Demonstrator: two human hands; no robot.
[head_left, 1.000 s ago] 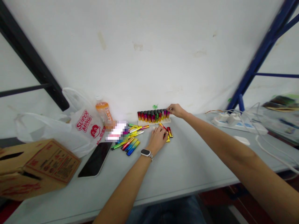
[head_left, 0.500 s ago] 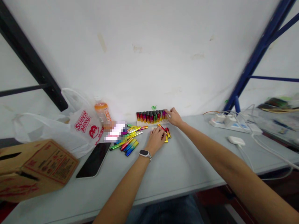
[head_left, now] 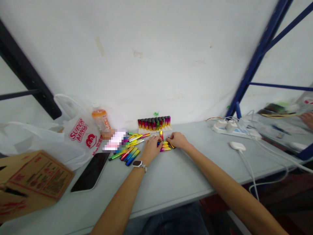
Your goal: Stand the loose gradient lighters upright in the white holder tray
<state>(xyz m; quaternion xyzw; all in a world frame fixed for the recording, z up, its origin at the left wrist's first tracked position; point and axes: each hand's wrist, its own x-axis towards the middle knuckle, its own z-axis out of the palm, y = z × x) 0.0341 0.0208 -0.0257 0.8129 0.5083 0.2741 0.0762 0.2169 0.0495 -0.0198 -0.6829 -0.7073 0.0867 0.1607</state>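
Note:
My left hand (head_left: 152,147), with a watch on its wrist, is low over the table with curled fingers. A small shiny blue tube (head_left: 158,143) shows at its fingertips. Just right of it, my right hand (head_left: 179,140) pinches a dark and yellow tube (head_left: 172,145) at the table. Between the hands lie yellow and pink metallic tubes (head_left: 165,148), and a red and gold tube (head_left: 161,135) stands behind them. Rows of black-topped colourful tubes (head_left: 154,124) stand upright in a pale tray (head_left: 168,129) by the wall.
Loose shiny tubes (head_left: 132,156) lie left of my left hand. Farther left are a black phone (head_left: 91,171), a cardboard box (head_left: 41,178), a white plastic bag (head_left: 78,137) and an orange drink bottle (head_left: 100,119). A power strip (head_left: 236,130) and white charger (head_left: 237,146) sit right.
My right hand has come from the right end of the upright rows down toward the table, beside my left hand. The camera view has shifted slightly right.

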